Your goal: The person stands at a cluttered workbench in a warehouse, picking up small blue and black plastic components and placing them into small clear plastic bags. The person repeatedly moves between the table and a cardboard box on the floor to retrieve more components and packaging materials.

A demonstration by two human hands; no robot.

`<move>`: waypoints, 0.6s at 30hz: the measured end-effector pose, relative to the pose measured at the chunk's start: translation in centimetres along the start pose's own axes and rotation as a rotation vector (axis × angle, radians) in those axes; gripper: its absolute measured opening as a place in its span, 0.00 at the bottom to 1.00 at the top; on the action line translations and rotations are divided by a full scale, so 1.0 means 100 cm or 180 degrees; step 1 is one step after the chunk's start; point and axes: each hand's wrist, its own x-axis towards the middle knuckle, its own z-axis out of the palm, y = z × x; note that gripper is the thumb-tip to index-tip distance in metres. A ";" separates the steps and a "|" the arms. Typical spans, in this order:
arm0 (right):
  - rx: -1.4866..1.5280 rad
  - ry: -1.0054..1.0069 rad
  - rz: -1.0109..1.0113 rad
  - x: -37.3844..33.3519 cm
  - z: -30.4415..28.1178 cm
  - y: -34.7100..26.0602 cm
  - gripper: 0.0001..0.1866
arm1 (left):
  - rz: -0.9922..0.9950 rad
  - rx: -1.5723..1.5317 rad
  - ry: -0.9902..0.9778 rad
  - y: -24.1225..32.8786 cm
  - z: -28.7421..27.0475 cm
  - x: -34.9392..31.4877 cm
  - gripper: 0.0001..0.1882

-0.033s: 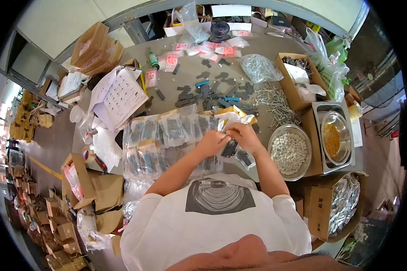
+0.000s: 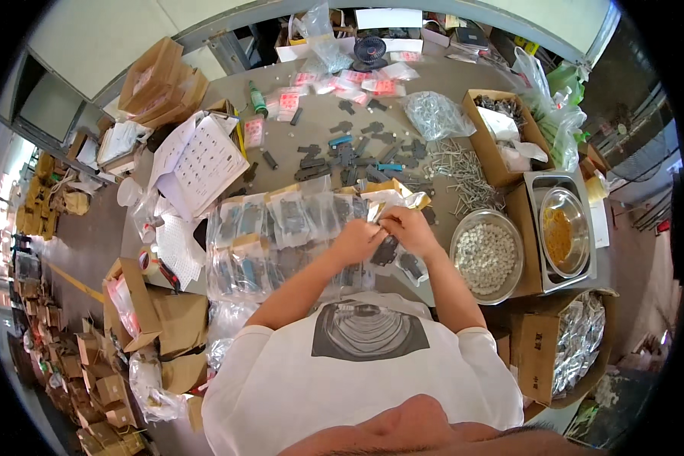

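My left hand and my right hand meet near the front edge of the table, fingers pinched together. Between them they grip the top of a small clear plastic bag, with dark parts showing inside below my fingers. The exact edge being pinched is hidden. Just right of it lies another clear bag with a dark part in it. Left of my hands, several filled clear bags lie in overlapping rows. Yellow and white packaging sits right behind my fingers.
Loose dark grey parts are spread beyond the bags. To the right are a pile of screws, a steel bowl of white pieces and a bowl of yellow pieces. Printed sheets lie left; a small black fan stands behind.
My hands have shifted only slightly, still pinching the bag. The bag hanging under them has tilted a little. Everything else lies as before.
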 end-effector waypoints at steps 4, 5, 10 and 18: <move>-0.0319 0.0469 0.0495 0.006 0.017 0.004 0.07 | 0.0242 0.0662 0.0578 0.007 0.000 0.001 0.16; -0.0173 0.0834 0.0713 0.013 0.027 0.029 0.06 | 0.0332 0.0756 0.0815 0.014 -0.002 0.002 0.16; 0.2550 0.1126 0.0357 0.032 0.048 0.115 0.06 | -0.0001 0.0471 0.1089 0.019 0.005 0.000 0.21; 0.5094 0.2678 0.2187 0.060 0.035 0.083 0.13 | -0.2069 -0.1771 0.0111 0.008 -0.001 -0.005 0.26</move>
